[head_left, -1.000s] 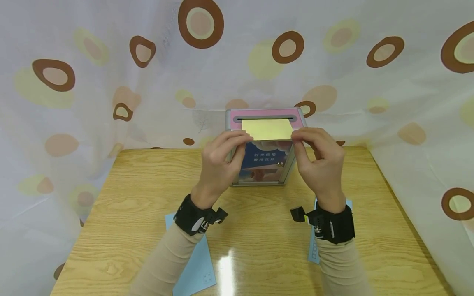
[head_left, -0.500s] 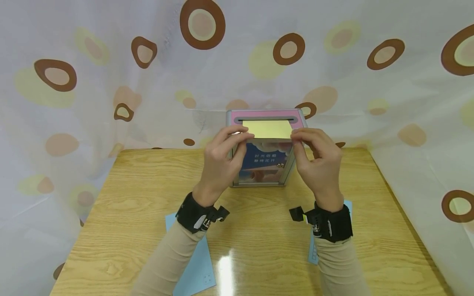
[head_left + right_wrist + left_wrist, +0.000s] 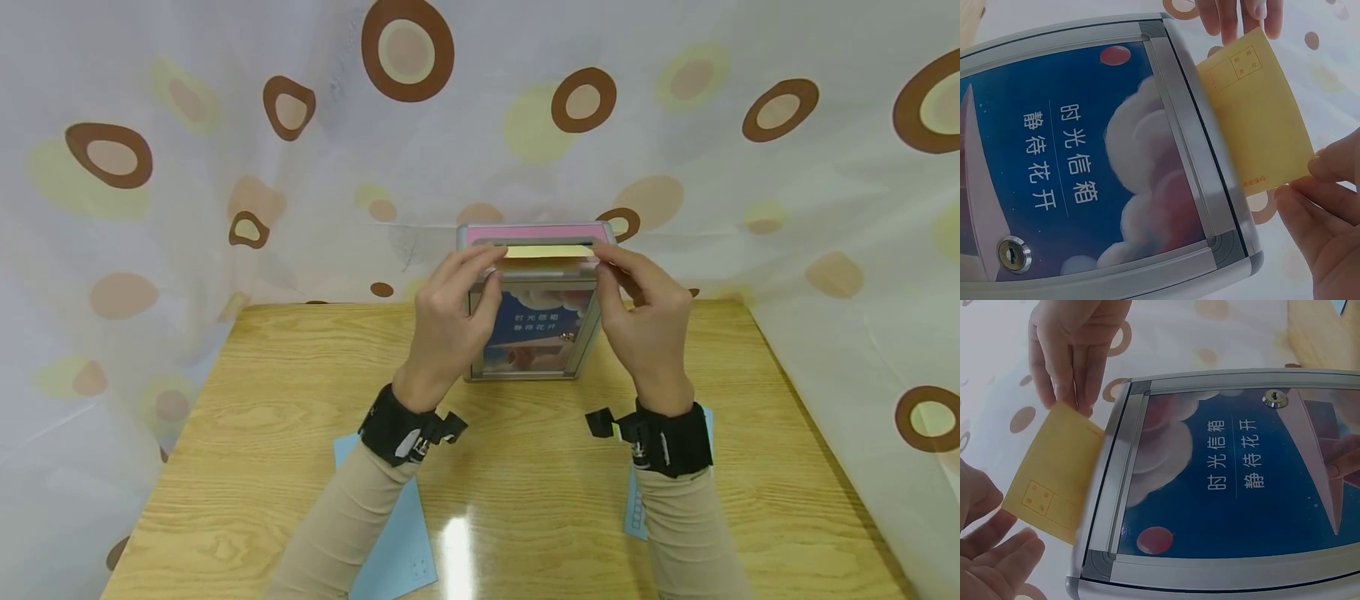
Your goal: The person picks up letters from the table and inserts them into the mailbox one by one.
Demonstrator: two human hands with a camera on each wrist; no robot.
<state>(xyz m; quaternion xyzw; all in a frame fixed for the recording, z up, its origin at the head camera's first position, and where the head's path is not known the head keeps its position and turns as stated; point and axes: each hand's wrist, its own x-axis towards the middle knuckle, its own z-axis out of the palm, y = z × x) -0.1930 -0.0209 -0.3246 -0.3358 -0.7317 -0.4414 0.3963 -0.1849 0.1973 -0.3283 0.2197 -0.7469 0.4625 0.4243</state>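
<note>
A yellow envelope (image 3: 1057,475) with a printed stamp box stands at the slotted top of a letter box (image 3: 536,333). In the head view only a thin strip of its face shows, right over the slot. My left hand (image 3: 453,321) pinches its left corner between thumb and fingers. At the opposite corner, my right hand (image 3: 648,321) pinches it the same way, seen closely in the right wrist view. The box has a pink top, grey metal frame and blue picture front with white characters and a keyhole lock (image 3: 1014,254). Its rim hides the envelope's lower edge in both wrist views.
The letter box stands at the back of a wooden table (image 3: 525,500), close to a patterned curtain (image 3: 480,150). A blue envelope (image 3: 397,533) lies under my left forearm. Another blue paper piece (image 3: 636,508) lies partly hidden beneath my right forearm.
The envelope has tipped from showing its broad yellow face to nearly edge-on in the head view. Both hands have risen slightly towards the slot, still pinching its corners.
</note>
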